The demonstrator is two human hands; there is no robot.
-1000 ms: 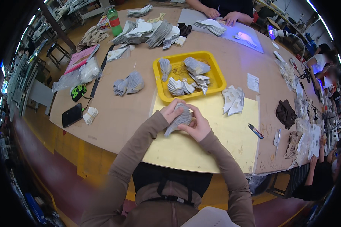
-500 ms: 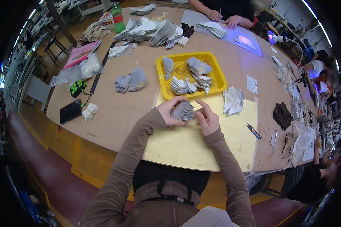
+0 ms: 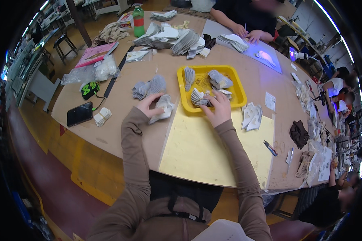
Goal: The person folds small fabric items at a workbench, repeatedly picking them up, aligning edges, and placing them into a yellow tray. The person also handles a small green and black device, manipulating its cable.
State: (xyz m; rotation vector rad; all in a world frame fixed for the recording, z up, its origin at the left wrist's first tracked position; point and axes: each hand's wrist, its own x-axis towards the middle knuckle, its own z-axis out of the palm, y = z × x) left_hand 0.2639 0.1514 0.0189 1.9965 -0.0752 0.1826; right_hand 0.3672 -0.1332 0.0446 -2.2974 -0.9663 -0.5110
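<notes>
Workshop floor of yellow-brown boards runs along the near side of a wide brown worktop (image 3: 120, 132), whose curved near edge sweeps from about nine o'clock round to five o'clock of the picture. On it, straight ahead of the person, lies a large pale yellow sheet (image 3: 201, 148), bare over most of its face and giving the widest free room for the hands. At twelve o'clock from that sheet sits a yellow tray (image 3: 239, 96) holding several bundles of grey cut pieces; its near rim touches the sheet's far edge. Beyond the tray, at the far side of the worktop, a long heap of grey and white pieces (image 3: 169, 40) is spread out, and another person's hands rest on a stack beside a blue-lit pad (image 3: 267, 58).

At ten o'clock from the tray a loose grey fan of pieces (image 3: 149, 86) lies on bare board. Just near of it the left hand (image 3: 149, 106) has its grip curled around a small grey-white bundle (image 3: 163, 108), fingers wrapped over it, holding it low over the worktop by the sheet's left edge. The right hand (image 3: 219, 110) reaches over the tray's near rim, fingers bent down onto a fanned grey stack (image 3: 199, 96) inside; whether its grip has closed on the stack cannot be told.

At three o'clock from that hand lies a white folded pile (image 3: 251, 116). A black phone (image 3: 79, 114) sits near the left edge.
</notes>
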